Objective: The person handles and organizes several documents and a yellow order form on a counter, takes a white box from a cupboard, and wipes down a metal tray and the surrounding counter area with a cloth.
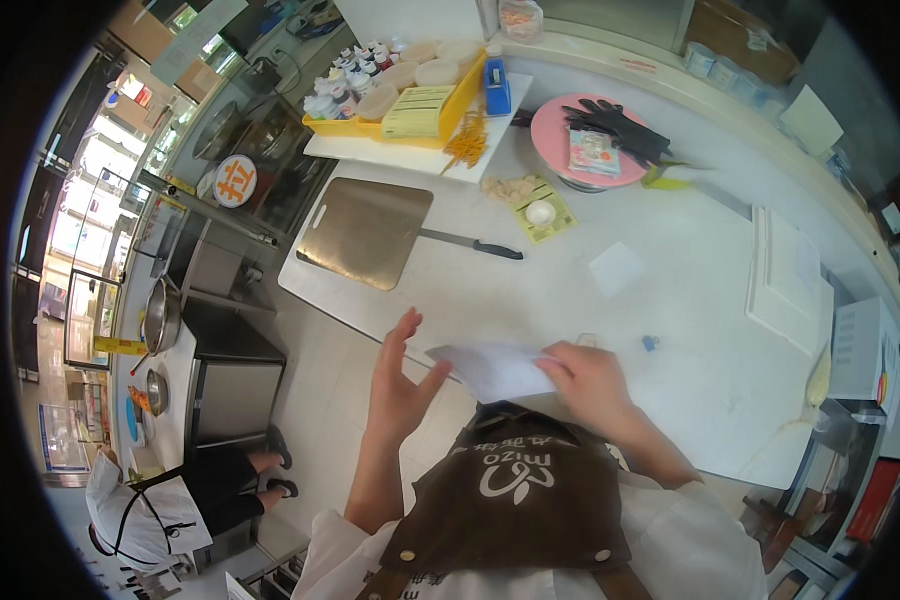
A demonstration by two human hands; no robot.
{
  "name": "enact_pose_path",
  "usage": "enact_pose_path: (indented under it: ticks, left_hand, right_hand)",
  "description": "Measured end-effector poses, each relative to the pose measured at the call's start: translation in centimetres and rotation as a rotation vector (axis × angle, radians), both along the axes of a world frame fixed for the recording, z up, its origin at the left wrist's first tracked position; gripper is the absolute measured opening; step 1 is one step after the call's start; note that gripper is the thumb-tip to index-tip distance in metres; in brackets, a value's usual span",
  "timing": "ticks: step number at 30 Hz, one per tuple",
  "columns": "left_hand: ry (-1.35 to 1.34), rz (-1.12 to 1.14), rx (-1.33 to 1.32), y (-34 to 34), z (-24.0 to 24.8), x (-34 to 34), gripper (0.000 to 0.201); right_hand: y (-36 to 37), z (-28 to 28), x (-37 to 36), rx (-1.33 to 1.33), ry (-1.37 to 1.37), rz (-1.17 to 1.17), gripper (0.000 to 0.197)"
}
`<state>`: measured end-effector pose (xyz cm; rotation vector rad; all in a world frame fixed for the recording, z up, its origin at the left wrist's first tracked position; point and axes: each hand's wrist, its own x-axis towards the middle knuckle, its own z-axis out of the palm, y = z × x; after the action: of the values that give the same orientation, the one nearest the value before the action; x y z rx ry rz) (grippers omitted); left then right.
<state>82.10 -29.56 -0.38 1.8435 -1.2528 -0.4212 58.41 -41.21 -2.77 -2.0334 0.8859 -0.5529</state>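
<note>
My right hand [595, 385] pinches the right end of a folded-looking sheet of white paper [497, 373] just over the table's near edge. My left hand [397, 388] is raised at the paper's other end, fingers spread and thumb close to its corner; whether the thumb touches it I cannot tell. Beyond the paper lies a loose white square of paper [617, 270]. A small blue clip [651, 344] rests to the right of my right hand. Farther off, a knife with a black handle [498, 249] lies with its blade against a metal cutting board [365, 232].
A pink turntable [548, 135] carries black gloves [625, 130] and a small packet. A yellow tray [370, 128] holds bottles and tubs, with a blue tape dispenser [497, 88] alongside. White panels [788, 280] lie at the right. Another person [155, 515] stands at the left counter.
</note>
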Motion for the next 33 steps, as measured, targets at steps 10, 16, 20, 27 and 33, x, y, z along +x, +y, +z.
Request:
enact_pose_path:
  ticks: [10, 16, 20, 27, 33]
  left_hand:
    - [0.115, -0.408, 0.147, -1.1, 1.1, -1.4, 0.014]
    - [-0.119, -0.385, -0.034, -0.3, -0.4, -0.3, 0.021]
    - [-0.098, -0.311, -0.011, 0.6, -0.2, 1.2, 0.024]
    - [-0.142, -0.218, 0.002, 1.6, -0.7, 2.2, 0.020]
    - [-0.133, -0.257, 0.029, 0.7, 0.2, 2.1, 0.017]
  right_hand:
    - [1.7, -0.5, 1.6, -0.175, -0.070, 0.210, 0.016]
    - [-0.4, -1.9, -1.0, 0.101, 0.162, 0.170, 0.027]
    - [-5.4, -11.4, -9.6, -0.114, 0.445, -0.236, 0.029]
    - [-6.2, -18.7, -19.4, -0.024, 0.922, -0.735, 0.042]
    - [-4.3, -25.5, -21.6, 0.135, 0.692, -0.712, 0.024]
